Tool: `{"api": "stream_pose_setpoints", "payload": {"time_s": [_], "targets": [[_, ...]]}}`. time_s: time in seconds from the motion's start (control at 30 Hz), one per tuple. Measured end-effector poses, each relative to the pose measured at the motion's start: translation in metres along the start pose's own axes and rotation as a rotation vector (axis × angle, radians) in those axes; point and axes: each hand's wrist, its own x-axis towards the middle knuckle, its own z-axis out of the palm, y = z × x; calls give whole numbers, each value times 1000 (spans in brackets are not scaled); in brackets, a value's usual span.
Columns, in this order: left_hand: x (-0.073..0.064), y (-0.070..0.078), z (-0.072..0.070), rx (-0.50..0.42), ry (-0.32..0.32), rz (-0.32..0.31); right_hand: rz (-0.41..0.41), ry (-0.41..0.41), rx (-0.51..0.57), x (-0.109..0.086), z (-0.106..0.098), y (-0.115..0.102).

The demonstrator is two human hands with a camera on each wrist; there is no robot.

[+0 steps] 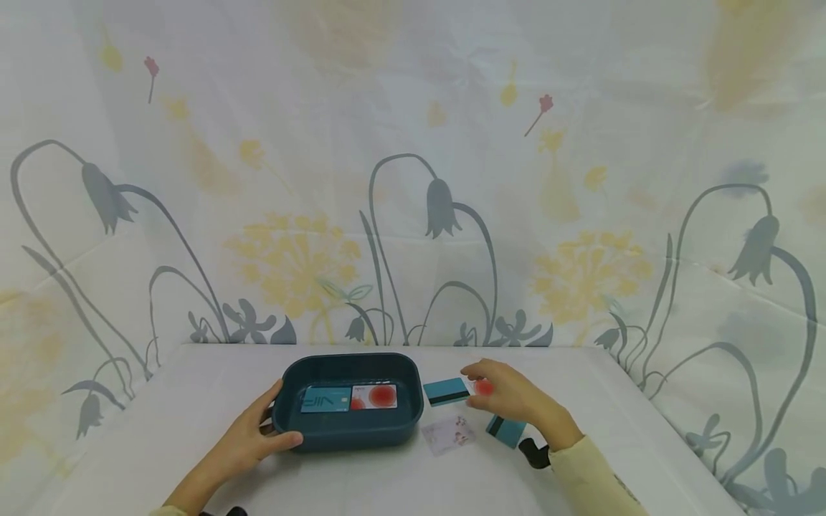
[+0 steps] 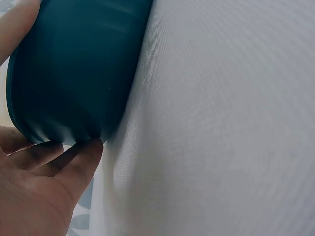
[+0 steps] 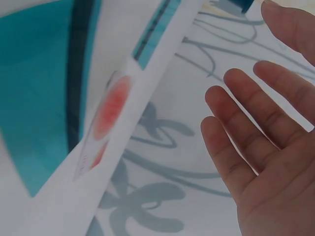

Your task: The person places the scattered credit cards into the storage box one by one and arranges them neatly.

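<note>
A dark teal plastic basin stands on the white table. My left hand grips its left end, thumb along the front wall and fingers on the side; the left wrist view shows fingertips pressed to the basin wall. Inside the basin lie a teal card and a white card with a red circle. Over the cards right of the basin, my right hand holds nothing, its fingers spread. Beneath and beside it are a striped teal card, another red-circle card and a second striped teal card.
A pale card with a floral print lies right of the basin, toward the front. Behind the white table hangs a flower-printed curtain. A black object sits at my right wrist.
</note>
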Motion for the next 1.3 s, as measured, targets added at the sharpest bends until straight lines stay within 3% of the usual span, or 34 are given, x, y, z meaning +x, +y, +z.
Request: {"api": "stream_pose_setpoints", "payload": {"time_s": [0.37,0.7,0.87,1.3], "targets": [[0,1,0,-7,1,4,34,-24,27,-20,1,22],[0,1,0,1,-1,0,131,-53,75,-33,-4,33],[0,-1,1,-4,7,1,177,-77,101,-38,-6,37],[1,0,0,7,6,-12,198,-142,124,-47,-7,37]]}}
